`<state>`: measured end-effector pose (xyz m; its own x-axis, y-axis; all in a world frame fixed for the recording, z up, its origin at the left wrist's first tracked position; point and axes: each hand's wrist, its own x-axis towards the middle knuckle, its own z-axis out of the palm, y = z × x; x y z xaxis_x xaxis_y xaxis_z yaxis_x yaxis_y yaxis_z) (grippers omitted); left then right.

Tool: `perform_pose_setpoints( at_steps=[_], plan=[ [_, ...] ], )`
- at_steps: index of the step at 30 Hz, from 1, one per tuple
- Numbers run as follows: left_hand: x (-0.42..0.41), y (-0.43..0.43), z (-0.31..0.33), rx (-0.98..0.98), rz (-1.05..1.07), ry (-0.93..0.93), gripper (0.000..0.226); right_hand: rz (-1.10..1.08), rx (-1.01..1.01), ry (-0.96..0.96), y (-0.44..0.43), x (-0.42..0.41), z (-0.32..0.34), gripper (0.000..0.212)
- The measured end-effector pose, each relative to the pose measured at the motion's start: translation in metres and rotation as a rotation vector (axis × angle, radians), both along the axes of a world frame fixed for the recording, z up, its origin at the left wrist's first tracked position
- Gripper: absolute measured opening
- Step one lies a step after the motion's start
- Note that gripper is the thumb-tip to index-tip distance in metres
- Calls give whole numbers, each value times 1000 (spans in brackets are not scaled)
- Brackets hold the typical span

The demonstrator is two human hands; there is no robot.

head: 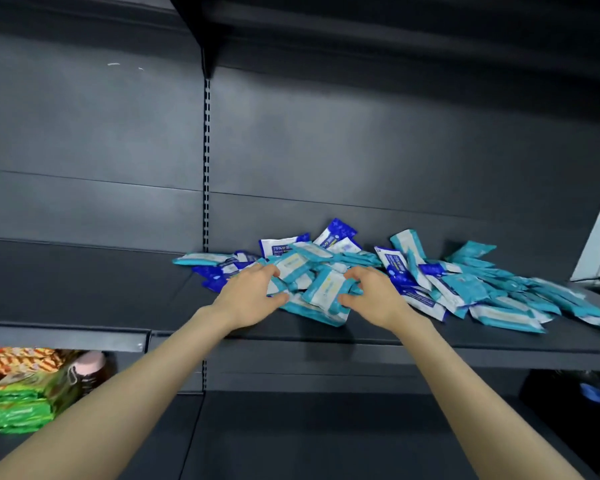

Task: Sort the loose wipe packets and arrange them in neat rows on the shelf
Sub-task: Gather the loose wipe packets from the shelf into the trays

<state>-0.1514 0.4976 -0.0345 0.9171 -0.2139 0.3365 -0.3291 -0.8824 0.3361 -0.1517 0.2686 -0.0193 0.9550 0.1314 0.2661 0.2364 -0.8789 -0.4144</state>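
packets [326, 289] gripped by left hand [250, 296] and right hand [371, 296], lower ones hidden, lettering mostly blurred

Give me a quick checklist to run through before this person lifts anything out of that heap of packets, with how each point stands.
1. Left hand grips a teal packet: ok, fingers and thumb curl round it.
2. Right hand grips a second teal packet: ok.
3. Each hand holds one packet only: cannot tell.
4. Colours separated: not ok, dark blue packets lie mixed through the pile.
5. Room for rows: ok, the shelf is bare left of the pile.
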Motion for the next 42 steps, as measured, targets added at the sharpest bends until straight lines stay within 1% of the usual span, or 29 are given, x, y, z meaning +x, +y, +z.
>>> perform_pose_setpoints(
  at_steps=[3, 6, 9, 13, 15, 17, 19, 20, 22, 24, 27, 30, 32, 34, 37, 40, 42],
  plan=[
    [38, -8, -4, -58, 55, 28, 54, 10, 44, 31, -7, 42, -5, 55],
    [72, -18, -11, -101, 163, 51, 61, 26, 121, 47, -14, 85, -11, 58],
    [99, -29, -17, -139, 310, 160, 74, 54, 230, 96, -19, 124, -13, 67],
    [124, -38, -23, -184, 482, 249, 88, 112, 273, 137, -16, 166, -17, 77],
    [134, -39, -28, -211, 533, 269, 90, 121, 311, 161, -10, 184, -19, 80],
    [139, -36, -34, -252, 561, 261, 87, 99, 326, 151, -5, 200, -21, 80],
    [143, -32, -36, -378, 562, 203, 79, 47, 339, 147, -1, 214, -21, 80],
    [143, -30, -36, -433, 559, 160, 74, 25, 340, 166, 0, 219, -21, 76],
    [139, -30, -35, -483, 553, 81, 75, 14, 348, 215, 1, 225, -23, 52],
    [135, -30, -32, -513, 535, 26, 83, 34, 422, 220, 0, 224, -26, 35],
    [130, -29, -26, -564, 538, -25, 87, 58, 566, 168, -2, 211, -27, 19],
    [125, -24, -21, -571, 581, -25, 86, 72, 678, 174, -10, 193, -25, 13],
    [121, -21, -22, -591, 616, -4, 81, 70, 727, 198, -19, 179, -23, 14],
    [117, -20, -24, -628, 604, 22, 75, 41, 680, 225, -26, 163, -23, 18],
    [113, -27, -25, -632, 559, 78, 66, -8, 543, 242, -32, 139, -27, 12],
    [117, -36, -22, -551, 548, 162, 72, -38, 403, 238, -32, 120, -31, 16],
    [122, -42, -22, -475, 548, 205, 73, -35, 414, 302, -28, 113, -36, 16]
  ],
)
